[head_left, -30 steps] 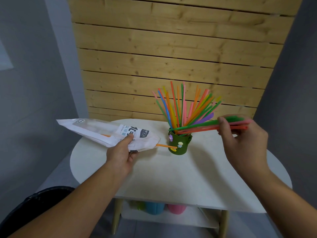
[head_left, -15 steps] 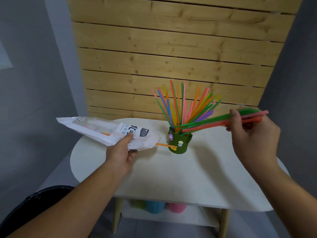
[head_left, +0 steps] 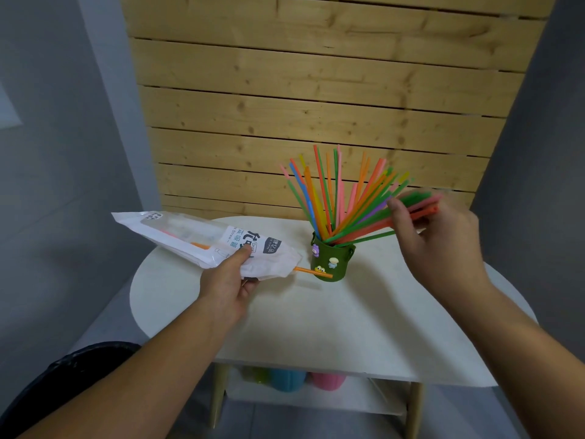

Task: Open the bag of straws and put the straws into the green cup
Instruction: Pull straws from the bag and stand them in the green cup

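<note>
Since a moment ago the right hand (head_left: 438, 236), pinching a small bundle of straws (head_left: 418, 205), has swung it toward the green cup (head_left: 332, 259), tips angled into its mouth, while the left hand (head_left: 226, 286) grips the bag (head_left: 202, 240) (one orange straw (head_left: 311, 272) poking out) just beside the cup.

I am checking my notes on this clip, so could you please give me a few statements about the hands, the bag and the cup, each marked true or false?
1. The left hand grips the white straw bag. True.
2. The green cup lies tipped over on the white table. False: it stands upright, with many straws fanned out of it.
3. The right hand holds a small bunch of straws whose far ends reach into the cup. True.
4. The bag is completely empty. False: an orange straw sticks out of its open end.
5. The bag rests flat on the table. False: it is held up above it.
</note>
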